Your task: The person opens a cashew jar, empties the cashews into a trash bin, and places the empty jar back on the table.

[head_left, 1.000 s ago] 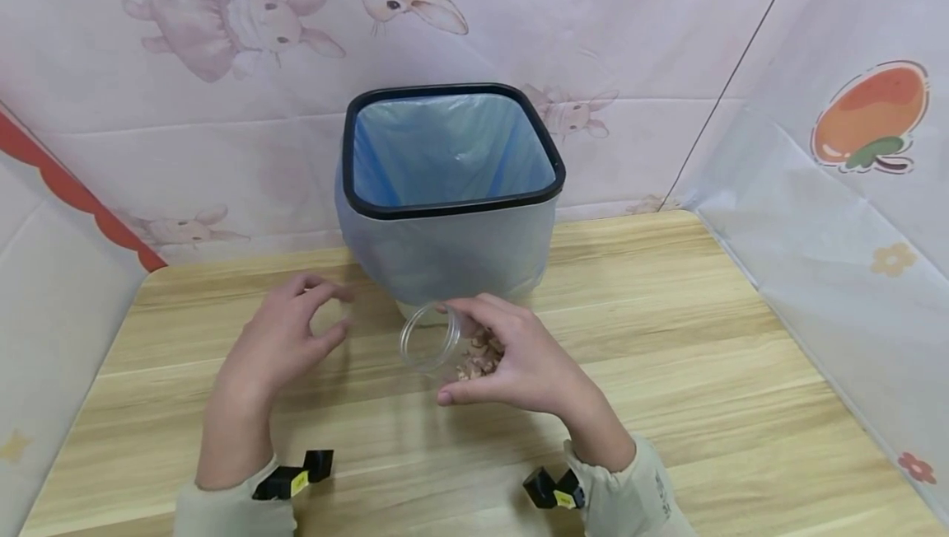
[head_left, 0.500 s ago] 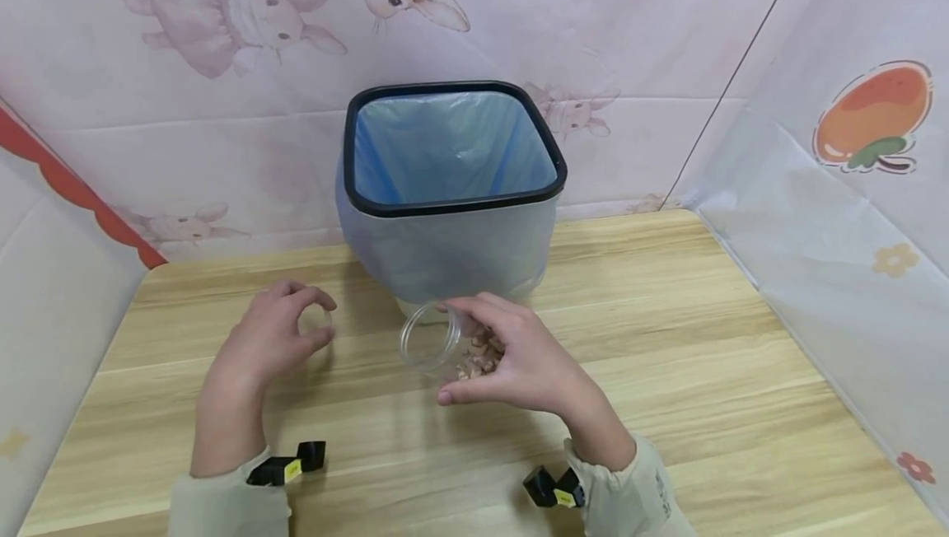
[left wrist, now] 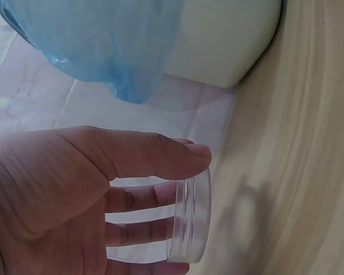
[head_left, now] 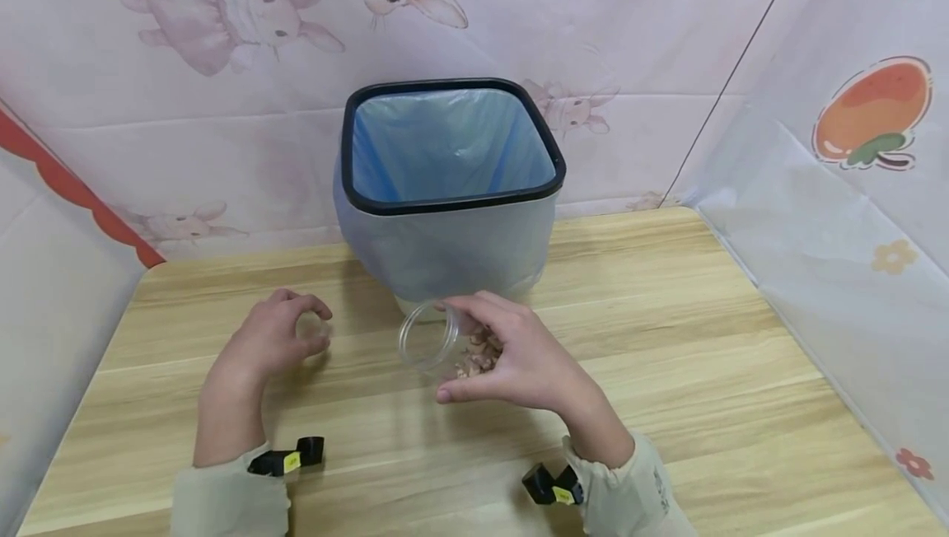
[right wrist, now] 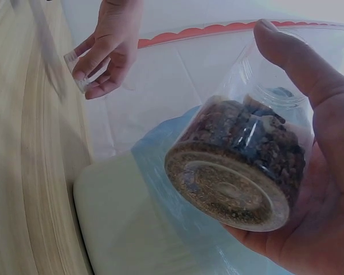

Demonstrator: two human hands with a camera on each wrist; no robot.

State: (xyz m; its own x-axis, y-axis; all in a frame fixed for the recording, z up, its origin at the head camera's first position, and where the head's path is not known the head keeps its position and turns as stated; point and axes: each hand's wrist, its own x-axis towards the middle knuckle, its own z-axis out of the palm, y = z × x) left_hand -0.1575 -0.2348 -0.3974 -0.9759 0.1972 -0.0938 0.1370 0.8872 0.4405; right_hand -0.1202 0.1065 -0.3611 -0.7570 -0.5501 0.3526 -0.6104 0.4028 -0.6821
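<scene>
My right hand grips a clear plastic jar with thumb and fingers around its sides. The jar is uncapped and tilted, its mouth pointing left, and small brown pieces lie towards its base. In the right wrist view, the dark brown, crumbly contents show through the wall, with finer bits at the bottom. Left of the jar, my left hand pinches a clear round screw lid by its edge, just above the tabletop. In the head view the lid is barely visible.
Just beyond the jar stands a pale bin with a black rim and a blue bag lining. It sits on a wood-grain table. Printed fabric walls with rabbit pictures border the table at the back and sides.
My left hand has moved left, away from the jar, with the lid held in it, then almost stopped. The right hand and the jar have stayed in place.
</scene>
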